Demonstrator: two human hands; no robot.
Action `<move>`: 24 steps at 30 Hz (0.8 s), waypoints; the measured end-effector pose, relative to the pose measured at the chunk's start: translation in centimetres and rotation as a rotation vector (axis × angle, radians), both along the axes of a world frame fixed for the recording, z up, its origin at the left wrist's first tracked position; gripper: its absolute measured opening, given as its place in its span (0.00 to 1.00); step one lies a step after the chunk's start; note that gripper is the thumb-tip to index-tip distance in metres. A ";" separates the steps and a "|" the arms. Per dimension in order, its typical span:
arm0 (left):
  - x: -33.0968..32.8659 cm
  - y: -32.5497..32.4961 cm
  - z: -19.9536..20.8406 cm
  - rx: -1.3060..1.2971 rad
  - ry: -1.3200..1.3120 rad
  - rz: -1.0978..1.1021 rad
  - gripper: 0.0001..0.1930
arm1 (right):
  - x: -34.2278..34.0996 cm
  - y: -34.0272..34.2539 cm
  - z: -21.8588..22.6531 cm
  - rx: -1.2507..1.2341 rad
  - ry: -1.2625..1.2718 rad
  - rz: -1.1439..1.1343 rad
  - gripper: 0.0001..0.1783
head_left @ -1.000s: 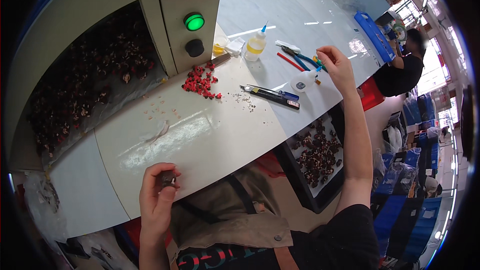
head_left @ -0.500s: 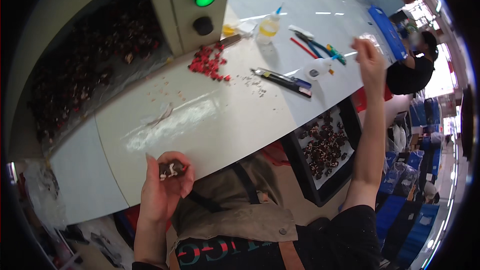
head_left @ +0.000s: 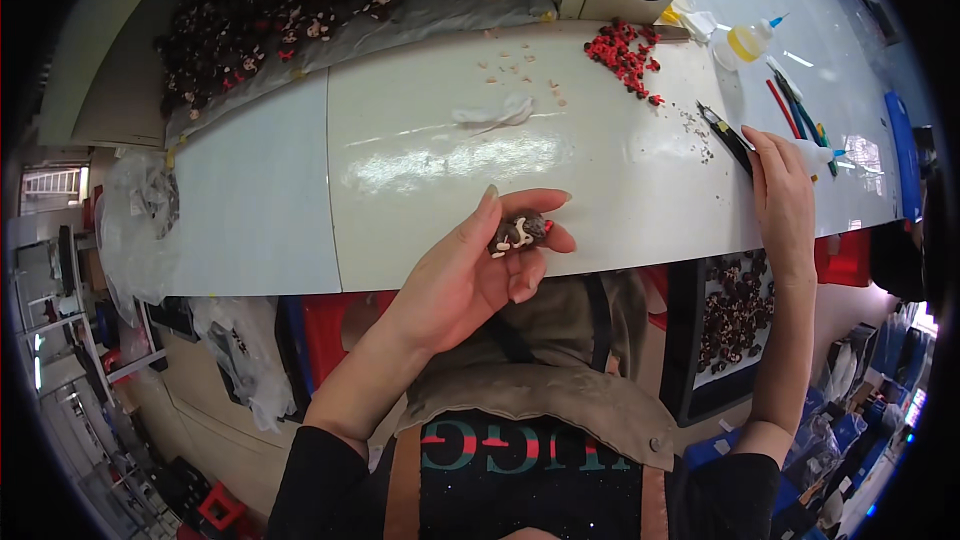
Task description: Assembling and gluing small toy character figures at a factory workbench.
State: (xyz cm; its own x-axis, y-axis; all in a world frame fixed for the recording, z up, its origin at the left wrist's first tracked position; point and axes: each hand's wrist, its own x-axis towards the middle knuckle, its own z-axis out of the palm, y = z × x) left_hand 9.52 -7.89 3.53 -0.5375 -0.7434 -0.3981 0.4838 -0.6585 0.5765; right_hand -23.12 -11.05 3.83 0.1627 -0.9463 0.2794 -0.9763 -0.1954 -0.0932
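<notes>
Large red-and-green lettering [head_left: 450, 445] on the black cloth shirt [head_left: 600, 500] is partly covered by the brown cloth apron [head_left: 540, 395]. A small dark-brown, cream-and-red figurine [head_left: 518, 233] is held in the left hand's [head_left: 470, 280] curled fingers, near the glossy white table's [head_left: 620, 220] edge. A slim black tool [head_left: 728, 135] is partly hidden by the right hand [head_left: 783, 180]; whether gripped, cannot be told.

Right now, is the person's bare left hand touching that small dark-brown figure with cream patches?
Touching. The head view shows the small dark-brown figure lying in the half-curled left hand, against its fingers, with no gap.
</notes>
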 end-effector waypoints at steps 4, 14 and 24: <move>0.4 -0.1 -0.1 -0.007 -0.001 -0.008 0.26 | -0.1 -0.5 -0.1 0.010 0.055 0.012 0.12; 1.1 -0.4 -0.5 -0.016 0.105 0.025 0.23 | 0.3 -1.9 1.1 0.054 0.078 0.048 0.10; 1.1 -0.5 -0.9 -0.003 0.152 0.063 0.22 | 7.1 3.3 4.9 0.013 -0.514 0.197 0.12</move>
State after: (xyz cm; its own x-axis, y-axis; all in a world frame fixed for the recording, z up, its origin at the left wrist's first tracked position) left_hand 10.59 -8.39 2.65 -0.5432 -0.7789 -0.3136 0.6059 -0.6222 0.4958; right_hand -16.01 -7.78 8.73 0.1829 -0.9158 0.3577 -0.7492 -0.3654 -0.5524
